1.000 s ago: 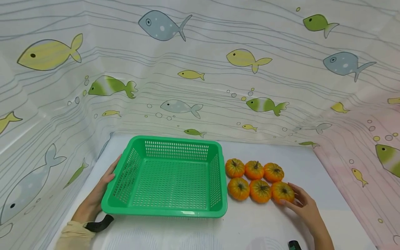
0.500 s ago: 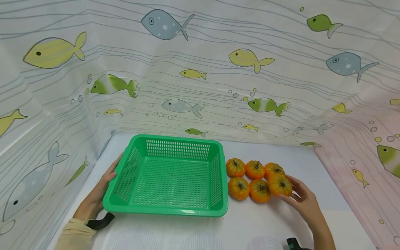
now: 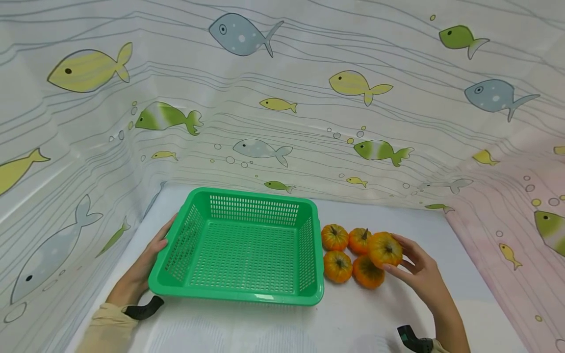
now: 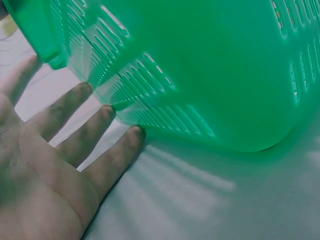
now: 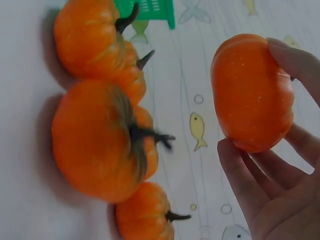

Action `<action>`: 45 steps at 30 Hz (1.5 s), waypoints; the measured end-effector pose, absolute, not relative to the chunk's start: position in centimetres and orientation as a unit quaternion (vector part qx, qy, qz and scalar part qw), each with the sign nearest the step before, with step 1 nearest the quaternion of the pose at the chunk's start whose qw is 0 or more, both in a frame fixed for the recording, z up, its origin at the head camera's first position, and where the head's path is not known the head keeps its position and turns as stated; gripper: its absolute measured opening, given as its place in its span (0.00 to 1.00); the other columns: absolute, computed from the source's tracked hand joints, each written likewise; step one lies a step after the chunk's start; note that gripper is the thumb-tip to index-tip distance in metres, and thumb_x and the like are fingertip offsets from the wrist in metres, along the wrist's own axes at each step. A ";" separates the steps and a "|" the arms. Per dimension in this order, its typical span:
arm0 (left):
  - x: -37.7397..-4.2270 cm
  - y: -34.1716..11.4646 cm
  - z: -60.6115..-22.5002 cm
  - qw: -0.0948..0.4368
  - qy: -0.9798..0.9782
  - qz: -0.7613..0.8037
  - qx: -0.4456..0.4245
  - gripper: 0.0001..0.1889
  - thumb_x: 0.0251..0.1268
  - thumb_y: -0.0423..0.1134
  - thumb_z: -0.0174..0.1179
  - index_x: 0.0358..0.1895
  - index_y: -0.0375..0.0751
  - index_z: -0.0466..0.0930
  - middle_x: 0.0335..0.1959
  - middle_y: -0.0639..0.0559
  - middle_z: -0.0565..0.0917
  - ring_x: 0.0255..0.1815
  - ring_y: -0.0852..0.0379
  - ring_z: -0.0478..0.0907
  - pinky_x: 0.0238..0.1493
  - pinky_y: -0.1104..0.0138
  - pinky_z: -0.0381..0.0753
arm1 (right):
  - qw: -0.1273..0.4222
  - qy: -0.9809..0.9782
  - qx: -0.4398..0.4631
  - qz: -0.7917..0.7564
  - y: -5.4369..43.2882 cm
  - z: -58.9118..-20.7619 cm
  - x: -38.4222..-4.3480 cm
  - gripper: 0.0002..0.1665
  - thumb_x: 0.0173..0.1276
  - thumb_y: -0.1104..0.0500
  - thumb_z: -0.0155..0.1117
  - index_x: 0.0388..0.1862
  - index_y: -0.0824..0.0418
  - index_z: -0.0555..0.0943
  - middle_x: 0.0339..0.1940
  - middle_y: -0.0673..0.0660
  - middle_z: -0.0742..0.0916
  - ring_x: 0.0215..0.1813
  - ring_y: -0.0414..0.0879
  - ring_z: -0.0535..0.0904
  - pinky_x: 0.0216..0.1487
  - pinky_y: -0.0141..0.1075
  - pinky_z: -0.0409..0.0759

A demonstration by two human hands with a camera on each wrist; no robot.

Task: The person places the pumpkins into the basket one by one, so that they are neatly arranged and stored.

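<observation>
A green plastic basket with slotted walls stands on the table, its inside bare. My left hand is at its left side; in the left wrist view the straight fingers touch the slotted wall. My right hand holds a small orange pumpkin above the table, thumb on one side and fingers on the other, also seen in the right wrist view as a raised pumpkin. Several more pumpkins sit in two rows right of the basket; the held one partly covers them.
A fish-patterned curtain surrounds the white table at the back and sides. Black straps sit at both wrists. The pumpkin rows lie close to the basket's right wall.
My right hand has lifted the front right pumpkin off the table and carried it up and leftward over the others. The left hand stays at the basket, which has not moved on the table.
</observation>
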State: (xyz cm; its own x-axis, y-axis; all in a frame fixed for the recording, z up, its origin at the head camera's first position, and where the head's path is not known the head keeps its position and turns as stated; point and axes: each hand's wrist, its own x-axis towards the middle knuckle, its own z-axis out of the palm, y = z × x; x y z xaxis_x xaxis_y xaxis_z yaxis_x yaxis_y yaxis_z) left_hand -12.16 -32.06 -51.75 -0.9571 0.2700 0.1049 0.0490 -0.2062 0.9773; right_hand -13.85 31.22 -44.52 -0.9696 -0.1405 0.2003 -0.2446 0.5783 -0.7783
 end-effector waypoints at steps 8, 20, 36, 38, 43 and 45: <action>-12.2 -32.0 -51.8 0.072 0.628 0.764 0.132 0.37 0.81 0.54 0.38 0.86 0.60 0.33 0.84 0.43 0.41 0.75 0.66 0.65 0.64 0.65 0.78 | 0.031 -0.876 0.167 0.451 28.8 -43.7 -15.6 0.42 0.64 0.60 0.78 0.76 0.52 0.72 0.70 0.57 0.79 0.63 0.25 0.74 0.59 0.19 0.76; -12.3 -32.1 -52.0 0.078 0.628 0.762 0.135 0.36 0.82 0.52 0.37 0.86 0.60 0.34 0.83 0.47 0.47 0.74 0.65 0.67 0.64 0.64 0.78 | -0.045 -0.860 0.227 0.454 23.7 -41.9 -17.6 0.41 0.64 0.55 0.79 0.74 0.48 0.73 0.72 0.55 0.78 0.70 0.50 0.77 0.65 0.43 0.82; -12.3 -32.5 -52.1 0.084 0.617 0.766 0.157 0.37 0.82 0.51 0.38 0.86 0.60 0.33 0.83 0.53 0.47 0.76 0.66 0.63 0.65 0.67 0.75 | -0.108 -0.828 0.283 0.472 16.6 -38.5 -21.1 0.41 0.61 0.49 0.81 0.73 0.40 0.74 0.69 0.47 0.80 0.69 0.50 0.77 0.68 0.51 0.79; -12.3 -32.5 -52.1 0.083 0.616 0.768 0.158 0.36 0.82 0.50 0.38 0.86 0.59 0.34 0.83 0.52 0.47 0.76 0.66 0.63 0.65 0.67 0.75 | -0.106 -0.828 0.292 0.467 15.8 -38.2 -21.6 0.41 0.61 0.48 0.81 0.72 0.40 0.74 0.68 0.46 0.81 0.68 0.48 0.77 0.68 0.50 0.80; -12.3 -32.5 -52.2 0.077 0.609 0.773 0.163 0.36 0.83 0.49 0.38 0.86 0.57 0.34 0.81 0.55 0.53 0.75 0.64 0.66 0.65 0.65 0.77 | -0.105 -0.823 0.320 0.457 13.8 -37.5 -23.0 0.40 0.62 0.50 0.80 0.73 0.42 0.74 0.67 0.45 0.81 0.67 0.46 0.77 0.67 0.49 0.80; -12.3 -32.5 -52.2 0.076 0.606 0.775 0.163 0.35 0.83 0.48 0.38 0.86 0.57 0.35 0.80 0.56 0.55 0.75 0.62 0.67 0.64 0.64 0.78 | -0.113 -0.820 0.325 0.458 13.1 -37.3 -23.3 0.40 0.62 0.50 0.80 0.73 0.42 0.74 0.67 0.46 0.82 0.67 0.46 0.77 0.66 0.47 0.81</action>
State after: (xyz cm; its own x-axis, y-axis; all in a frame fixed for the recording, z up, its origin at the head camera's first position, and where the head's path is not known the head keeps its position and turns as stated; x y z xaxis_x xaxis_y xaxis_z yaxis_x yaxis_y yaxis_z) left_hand -12.35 -32.55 -52.20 -0.9355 0.3147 0.1606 0.0799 -0.2543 0.9638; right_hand -23.33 13.06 -37.29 -0.7631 -0.6363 0.1131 -0.4303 0.3696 -0.8235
